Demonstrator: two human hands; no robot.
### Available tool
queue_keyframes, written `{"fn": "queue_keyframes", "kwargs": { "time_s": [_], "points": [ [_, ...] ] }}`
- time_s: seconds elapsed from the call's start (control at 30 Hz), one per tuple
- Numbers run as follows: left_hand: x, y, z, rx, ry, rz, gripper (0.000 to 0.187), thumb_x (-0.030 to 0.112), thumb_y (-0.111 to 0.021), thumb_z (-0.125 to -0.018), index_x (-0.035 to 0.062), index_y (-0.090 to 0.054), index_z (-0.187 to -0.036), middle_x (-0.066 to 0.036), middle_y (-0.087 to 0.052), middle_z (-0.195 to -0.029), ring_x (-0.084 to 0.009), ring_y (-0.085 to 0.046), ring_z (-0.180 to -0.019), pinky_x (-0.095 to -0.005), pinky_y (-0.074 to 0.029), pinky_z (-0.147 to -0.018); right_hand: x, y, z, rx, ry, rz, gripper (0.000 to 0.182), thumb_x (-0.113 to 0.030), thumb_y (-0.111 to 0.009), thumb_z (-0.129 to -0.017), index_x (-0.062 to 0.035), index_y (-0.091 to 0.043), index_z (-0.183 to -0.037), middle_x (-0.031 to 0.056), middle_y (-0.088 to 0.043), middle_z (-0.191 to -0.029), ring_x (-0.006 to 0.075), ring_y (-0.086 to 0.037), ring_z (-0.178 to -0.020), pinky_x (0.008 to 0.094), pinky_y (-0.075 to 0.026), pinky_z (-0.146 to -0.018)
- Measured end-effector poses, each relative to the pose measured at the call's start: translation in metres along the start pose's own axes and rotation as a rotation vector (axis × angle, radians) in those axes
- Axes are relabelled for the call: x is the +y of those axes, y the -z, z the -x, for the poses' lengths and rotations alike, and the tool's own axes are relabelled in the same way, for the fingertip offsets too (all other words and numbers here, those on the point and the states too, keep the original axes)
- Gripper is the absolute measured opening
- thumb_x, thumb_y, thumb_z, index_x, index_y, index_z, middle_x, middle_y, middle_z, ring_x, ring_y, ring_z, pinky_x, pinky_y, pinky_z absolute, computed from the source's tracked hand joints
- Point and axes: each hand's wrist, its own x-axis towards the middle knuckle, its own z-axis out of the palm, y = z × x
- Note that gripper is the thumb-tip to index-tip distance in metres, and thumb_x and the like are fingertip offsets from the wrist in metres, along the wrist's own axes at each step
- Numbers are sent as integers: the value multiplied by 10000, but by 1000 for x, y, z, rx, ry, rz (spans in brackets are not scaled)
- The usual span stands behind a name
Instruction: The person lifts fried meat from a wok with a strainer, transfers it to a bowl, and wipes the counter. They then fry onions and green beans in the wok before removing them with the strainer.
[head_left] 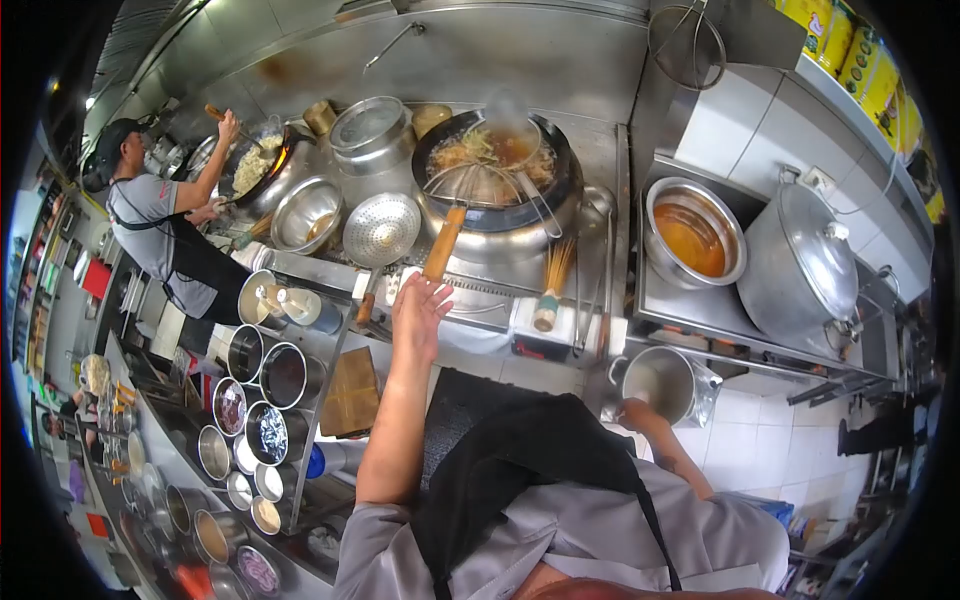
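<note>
My left hand (424,318) is open, palm up and fingers spread, right at the lower end of the wooden handle (445,243) of a wire skimmer. The skimmer's wire head (470,182) lies over a dark wok (570,178) of food in bubbling oil. Beside my left hand, a perforated ladle (381,229) rests on the stove with its handle toward me. Low on my right, my right hand (634,412) grips a deep metal pot (682,372) at its near left side. The pot hangs beside the counter, over the tiled floor.
A bamboo brush (556,285) stands at the stove's front edge. A bowl of orange-brown liquid (690,237) and a lidded stockpot (805,262) sit on the right counter. Several sauce containers (283,375) line the left. Another person (160,215) works a wok at the far left.
</note>
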Motion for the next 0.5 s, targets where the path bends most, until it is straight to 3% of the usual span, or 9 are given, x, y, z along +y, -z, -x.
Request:
{"fn": "queue_keyframes", "kwargs": {
  "time_s": [0.03,0.13,0.23,0.3,0.37,0.4,0.43,0.47,0.5],
  "points": [
    [2,1,1,-21,-5,18,472,246,-508,-925,14,-366,-1310,-136,-558,-1067,-265,-598,-968,-378,-478,-788,1,-9,11,1,-14,3,286,-107,-634,-718,-58,-666,-998,163,-670,-834,303,-669,-732,378,-536,-688],
    [6,12,-1,-66,8,63,425,279,-513,-922,30,-411,-1251,-131,-560,-1052,-265,-598,-960,-371,-477,-782,36,-67,37,-27,-214,-342,347,-38,-576,-734,1,-618,-1076,184,-649,-767,245,-651,-535,341,-527,-482],
    [12,17,-2,-102,27,72,392,314,-508,-920,36,-444,-1189,-135,-550,-1059,-256,-587,-963,-366,-468,-784,53,-118,58,-10,-207,-183,381,-81,-623,-744,55,-580,-1097,200,-656,-779,232,-659,-536,337,-545,-513],
    [13,21,-6,-126,60,103,402,326,-495,-921,28,-443,-1185,-137,-540,-1065,-248,-573,-968,-371,-456,-791,48,-134,51,-26,-275,-315,453,-55,-634,-732,51,-532,-1161,209,-650,-747,243,-659,-534,338,-547,-509],
    [17,23,-10,-147,69,95,420,334,-489,-918,18,-431,-1188,-140,-533,-1052,-249,-566,-972,-376,-447,-796,42,-146,31,66,-230,-942,515,-6,-644,-715,47,-488,-1203,177,-640,-693,266,-656,-544,348,-541,-475],
    [18,23,-11,-144,62,84,478,342,-475,-917,19,-371,-1254,-158,-533,-1042,-254,-574,-966,-372,-454,-806,44,-156,7,132,-57,-1041,512,-7,-646,-725,49,-486,-1209,172,-631,-684,263,-653,-540,348,-543,-478],
    [18,23,-11,-138,53,73,543,349,-462,-917,19,-310,-1320,-176,-533,-1033,-258,-581,-959,-369,-461,-815,37,-154,-24,65,-36,-1067,572,13,-621,-747,50,-414,-1279,176,-627,-712,269,-662,-574,356,-550,-494],
    [24,18,-5,-109,57,99,423,342,-499,-907,17,-425,-1168,-133,-530,-1015,-245,-571,-940,-366,-449,-784,4,-136,-30,76,-76,-1226,626,23,-611,-760,45,-341,-1324,185,-626,-765,284,-667,-605,367,-554,-508],
    [22,18,-5,-108,57,91,423,342,-499,-907,17,-425,-1168,-133,-530,-1015,-245,-571,-940,-366,-449,-784,-39,-118,-33,86,-113,-1386,683,32,-600,-772,39,-268,-1369,195,-624,-818,300,-672,-636,377,-558,-523]
  ]
}}
